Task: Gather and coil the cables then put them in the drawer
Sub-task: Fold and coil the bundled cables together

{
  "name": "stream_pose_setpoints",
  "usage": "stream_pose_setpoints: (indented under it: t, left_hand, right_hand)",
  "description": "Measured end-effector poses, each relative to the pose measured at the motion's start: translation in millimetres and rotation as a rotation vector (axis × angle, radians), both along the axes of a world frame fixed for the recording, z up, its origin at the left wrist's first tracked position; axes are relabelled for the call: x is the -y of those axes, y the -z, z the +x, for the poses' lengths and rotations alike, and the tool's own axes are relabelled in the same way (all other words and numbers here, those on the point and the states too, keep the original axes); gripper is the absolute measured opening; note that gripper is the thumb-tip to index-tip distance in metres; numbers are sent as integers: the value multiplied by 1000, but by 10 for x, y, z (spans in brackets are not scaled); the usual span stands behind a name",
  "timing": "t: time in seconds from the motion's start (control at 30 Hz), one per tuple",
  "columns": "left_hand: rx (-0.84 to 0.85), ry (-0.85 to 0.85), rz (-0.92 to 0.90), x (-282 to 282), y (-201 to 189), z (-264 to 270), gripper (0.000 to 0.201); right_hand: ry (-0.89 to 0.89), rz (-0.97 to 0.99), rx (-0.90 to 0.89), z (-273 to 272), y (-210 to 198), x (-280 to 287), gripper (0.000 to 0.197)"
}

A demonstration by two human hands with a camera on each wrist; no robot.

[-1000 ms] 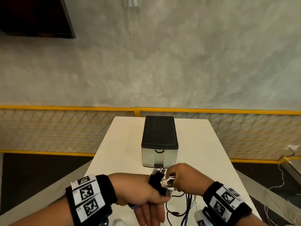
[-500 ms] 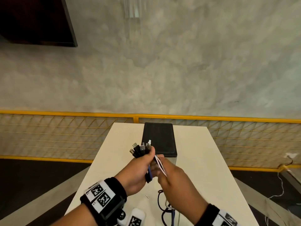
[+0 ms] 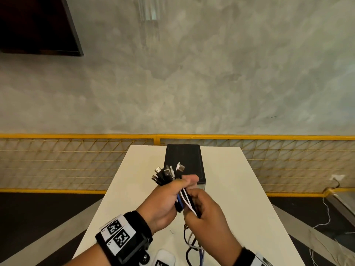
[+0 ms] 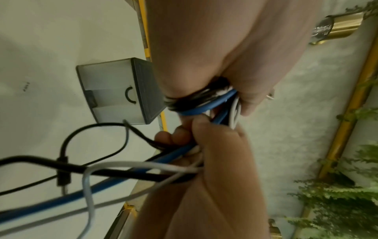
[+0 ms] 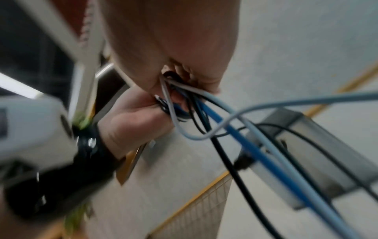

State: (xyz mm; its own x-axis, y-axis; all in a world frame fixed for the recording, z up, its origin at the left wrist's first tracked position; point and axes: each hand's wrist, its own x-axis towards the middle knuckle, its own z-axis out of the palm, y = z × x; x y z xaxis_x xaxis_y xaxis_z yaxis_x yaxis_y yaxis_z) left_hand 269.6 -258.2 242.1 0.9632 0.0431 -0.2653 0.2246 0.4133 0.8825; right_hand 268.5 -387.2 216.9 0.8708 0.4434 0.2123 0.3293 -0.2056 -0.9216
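Note:
My left hand point(image 3: 169, 196) grips a bundle of cables point(image 3: 183, 200) above the white table point(image 3: 240, 198); their plugs point(image 3: 165, 172) fan out above the fist. Black, white and blue strands run down into my right hand point(image 3: 199, 210), which holds them just below the left. The loose ends point(image 3: 192, 246) hang toward the near table edge. In the left wrist view the cables point(image 4: 200, 103) cross my curled fingers. The right wrist view shows the strands point(image 5: 204, 113) trailing away. The small drawer box point(image 3: 183, 160), black top and grey front, sits shut behind the hands.
A yellow wire fence point(image 3: 76, 160) runs behind the table. White cords point(image 3: 322, 223) lie on the floor at the right. A white device point(image 3: 165, 260) sits at the near table edge. Green plants point(image 4: 337, 202) stand beyond the fence.
Both hands rose from the table's near edge with the bundle. The left fist turned plugs upward and the right hand slid down the strands below it.

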Motion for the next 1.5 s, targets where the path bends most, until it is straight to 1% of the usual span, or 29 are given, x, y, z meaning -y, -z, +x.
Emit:
stream_pose_setpoints:
  t: [0.03, 0.1, 0.17, 0.23, 0.3, 0.37, 0.43, 0.5, 0.57, 0.67, 0.77, 0.8, 0.87, 0.93, 0.97, 1.03, 1.1, 1.17, 1.2, 1.23, 1.27, 1.3, 1.33, 1.37, 1.43, 1.5]
  left_hand:
    - [28, -10, 6, 1, -17, 6, 31]
    - [72, -28, -12, 11, -48, -2, 32]
    - [98, -50, -43, 17, -84, -16, 32]
    - [120, -64, -81, 20, -128, -30, 31]
    - [134, -50, -120, 40, -170, -40, 31]
    - [131, -37, -160, 52, -223, -66, 32]
    - [124, -26, -193, 46, -272, -79, 33]
    - [120, -3, -189, 27, -301, -95, 39]
    - [115, 30, -168, 17, -307, -126, 43]
    - [96, 82, -140, -8, -277, -178, 36]
    - [80, 207, -90, -85, -231, -230, 36]
    - [82, 271, -63, -113, -210, -252, 36]
    - [81, 423, 34, -160, -169, -311, 37]
    - [47, 570, 204, -183, -165, -351, 38]
    - [27, 637, 319, -179, -192, -362, 38]
    - [5, 771, 541, -155, -258, -361, 36]
    - [-21, 892, 745, -131, -303, -353, 29]
    - [-59, 939, 1016, -123, -279, -348, 27]
    - [-54, 915, 1170, -127, -242, -342, 29]
    - [-10, 867, 1302, -132, -209, -337, 31]
    - [52, 813, 1389, -129, -188, -325, 29]
    - [119, 747, 1424, -119, -180, -312, 23]
    - [179, 685, 1421, -121, -160, -288, 18]
    - [214, 635, 1394, -131, -143, -265, 17]
    - [255, 530, 1307, -200, -73, -189, 13]
    - [244, 416, 1140, -214, -29, -149, 19]
  right_hand:
    - [-1, 35, -80, 21, -4, 6, 36]
    - [-56, 56, -192, 80, -8, 36, 25]
    - [-129, 7, -259, 125, -27, 70, 12]
    - [-203, -39, -354, 128, -28, 98, 12]
    - [-310, -31, -461, 102, -29, 107, 16]
    - [-425, -35, -533, 56, -29, 108, 14]
    - [-495, -58, -560, 46, 4, 125, 8]
    - [-524, -108, -555, 55, 59, 134, 4]
    - [-555, -163, -561, 74, 105, 135, 7]
    - [-591, -228, -569, 117, 189, 168, 11]
    - [-584, -337, -517, 205, 228, 250, 5]
    - [-551, -392, -476, 262, 225, 274, 6]
    - [-470, -502, -368, 388, 199, 301, 17]
    - [-418, -576, -245, 486, 133, 298, 28]
    - [-396, -600, -176, 518, 93, 290, 28]
    - [-372, -631, -49, 543, 11, 264, 20]
    - [-375, -682, 64, 538, -51, 232, 13]
    - [-367, -723, 123, 540, -77, 232, 13]
    - [-373, -704, 98, 547, -81, 248, 13]
    - [-383, -655, 49, 552, -84, 266, 12]
    - [-382, -595, 2, 560, -85, 288, 12]
    - [-369, -535, -29, 561, -88, 310, 9]
    - [-353, -476, -46, 566, -96, 325, 7]
    - [-340, -416, -55, 566, -99, 340, 7]
    - [-329, -290, -61, 559, -114, 351, 10]
    - [-316, -178, -58, 538, -116, 359, 27]
